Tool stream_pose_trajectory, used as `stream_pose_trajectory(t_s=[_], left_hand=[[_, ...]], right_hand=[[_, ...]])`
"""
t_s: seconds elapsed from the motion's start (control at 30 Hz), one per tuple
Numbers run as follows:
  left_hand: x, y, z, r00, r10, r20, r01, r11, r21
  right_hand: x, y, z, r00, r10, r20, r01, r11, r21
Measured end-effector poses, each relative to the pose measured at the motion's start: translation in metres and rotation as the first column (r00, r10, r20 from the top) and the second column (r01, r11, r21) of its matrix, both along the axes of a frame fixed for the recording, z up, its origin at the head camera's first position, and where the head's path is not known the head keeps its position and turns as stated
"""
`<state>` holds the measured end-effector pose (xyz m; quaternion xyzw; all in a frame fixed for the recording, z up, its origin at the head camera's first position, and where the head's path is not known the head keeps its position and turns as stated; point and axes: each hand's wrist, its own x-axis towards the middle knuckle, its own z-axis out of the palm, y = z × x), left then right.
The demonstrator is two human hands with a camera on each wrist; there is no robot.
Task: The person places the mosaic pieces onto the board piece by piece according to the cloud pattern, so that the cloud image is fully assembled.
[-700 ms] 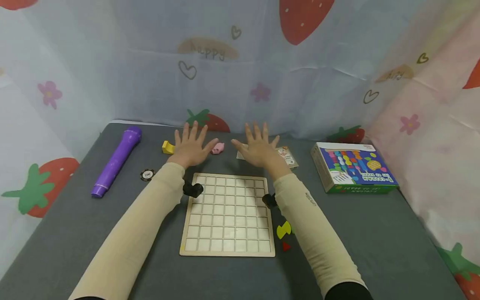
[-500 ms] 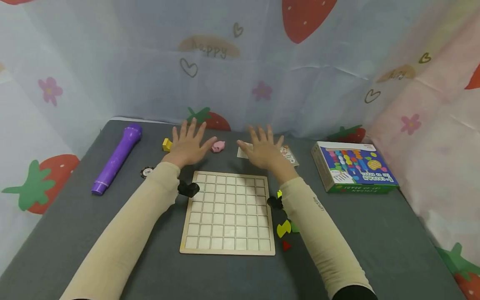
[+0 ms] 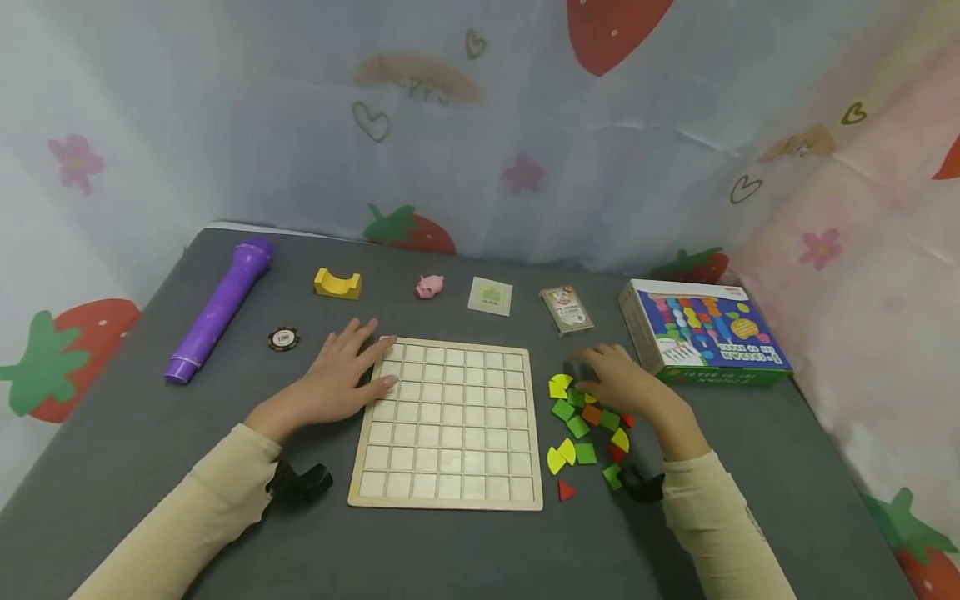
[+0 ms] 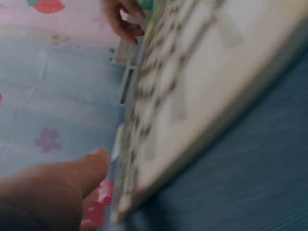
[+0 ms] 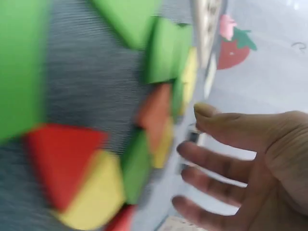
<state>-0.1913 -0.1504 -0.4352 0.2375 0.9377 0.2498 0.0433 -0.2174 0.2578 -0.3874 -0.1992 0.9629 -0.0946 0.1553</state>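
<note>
A pale wooden grid board [image 3: 450, 421] lies flat on the grey table; in the left wrist view the board [image 4: 192, 91] is a blur. My left hand [image 3: 360, 367] lies flat beside its far left corner, fingertips touching the frame, and its thumb [image 4: 72, 183] shows close up. To the right of the board sits a heap of green, yellow, red and orange pieces [image 3: 588, 433]. My right hand [image 3: 600, 375] hovers over the far end of the heap, fingers [image 5: 216, 168] loosely spread above the pieces [image 5: 144, 125] and holding nothing.
Along the far side lie a purple tube [image 3: 217, 310], a poker chip [image 3: 283, 338], a yellow arch block [image 3: 337, 283], a pink pig [image 3: 429, 286], a small packet [image 3: 491, 296] and a card deck [image 3: 566, 310]. A colourful box [image 3: 705, 333] stands at the right. Cloth walls enclose the table.
Both hands drew back from beyond the board. The left settled at the board's far left corner; the right moved right onto the heap of pieces.
</note>
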Motion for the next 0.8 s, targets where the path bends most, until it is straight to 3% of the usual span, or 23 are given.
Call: stream_pose_trajectory(t_s=[0.13,0.33,0.8], left_hand=[[0.014,-0.002,-0.016,0.999,-0.004,0.034,0.003,1.000,0.028],[0.020,-0.001,-0.031,0.999,0.019,-0.030,-0.018,0.999,0.027],[0.023,0.005,-0.028,0.996,0.062,-0.059,-0.065,0.997,-0.043]], right_hand=[[0.001,-0.003,-0.010,0.998,0.062,-0.010,-0.063,0.997,-0.055],[0.000,-0.012,-0.014,0.999,0.042,-0.029,-0.043,0.998,-0.034],[0.000,-0.019,-0.012,0.998,0.035,-0.059,-0.035,0.999,0.000]])
